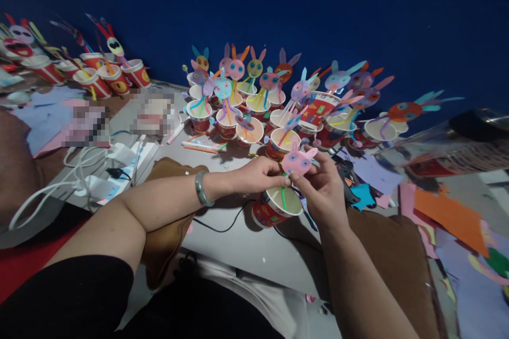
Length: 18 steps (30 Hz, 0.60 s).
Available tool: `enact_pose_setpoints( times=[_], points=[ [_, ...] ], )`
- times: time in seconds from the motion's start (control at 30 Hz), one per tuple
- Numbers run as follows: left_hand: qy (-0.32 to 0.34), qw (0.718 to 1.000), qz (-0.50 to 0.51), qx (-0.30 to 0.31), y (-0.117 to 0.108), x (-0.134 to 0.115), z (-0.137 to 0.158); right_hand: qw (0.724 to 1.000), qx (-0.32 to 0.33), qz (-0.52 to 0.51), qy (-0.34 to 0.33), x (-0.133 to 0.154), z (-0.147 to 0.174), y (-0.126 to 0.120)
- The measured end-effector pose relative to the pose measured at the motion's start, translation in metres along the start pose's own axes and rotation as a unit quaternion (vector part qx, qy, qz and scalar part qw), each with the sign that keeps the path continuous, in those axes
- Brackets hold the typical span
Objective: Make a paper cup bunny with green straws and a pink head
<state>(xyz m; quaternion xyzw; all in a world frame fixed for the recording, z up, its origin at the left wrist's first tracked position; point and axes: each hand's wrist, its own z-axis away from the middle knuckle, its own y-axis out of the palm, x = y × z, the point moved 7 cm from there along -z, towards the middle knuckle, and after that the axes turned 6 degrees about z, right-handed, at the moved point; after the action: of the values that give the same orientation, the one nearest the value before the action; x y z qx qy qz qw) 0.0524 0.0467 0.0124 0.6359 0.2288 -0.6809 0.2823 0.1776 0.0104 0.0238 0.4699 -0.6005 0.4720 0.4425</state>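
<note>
Between my two hands is a pink paper rabbit head (296,162) with drawn eyes and two ears. My left hand (260,174) closes on its left lower edge, near the top of a green strip. My right hand (324,188) pinches the head from the right, thumb in front and fingers behind. Directly below stands a red paper cup (274,214), its white inside facing up and slightly tilted. The green strip (283,198) runs from the head down into the cup. How the strip is fixed to the head is hidden by my fingers.
Several finished rabbit cups, one with a red rabbit head (404,112), crowd the table's back along the blue wall (254,0). White cables and a power strip (101,185) lie left. Orange paper (451,217) and a clear bottle (457,143) are right. Another person's arm (16,164) shows far left.
</note>
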Motion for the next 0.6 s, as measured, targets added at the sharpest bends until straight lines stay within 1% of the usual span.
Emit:
enact_pose_setpoints(
  times=[0.27,0.6],
  points=[
    [0.003,1.000,-0.001,-0.006,-0.0004,0.0004,-0.0004,1.000,0.003,-0.001,-0.002,-0.0001,0.0003,0.0001],
    [0.010,1.000,-0.003,0.001,0.0000,-0.0005,0.0002,1.000,-0.003,-0.010,0.003,0.0002,-0.0011,0.0000]
  ],
)
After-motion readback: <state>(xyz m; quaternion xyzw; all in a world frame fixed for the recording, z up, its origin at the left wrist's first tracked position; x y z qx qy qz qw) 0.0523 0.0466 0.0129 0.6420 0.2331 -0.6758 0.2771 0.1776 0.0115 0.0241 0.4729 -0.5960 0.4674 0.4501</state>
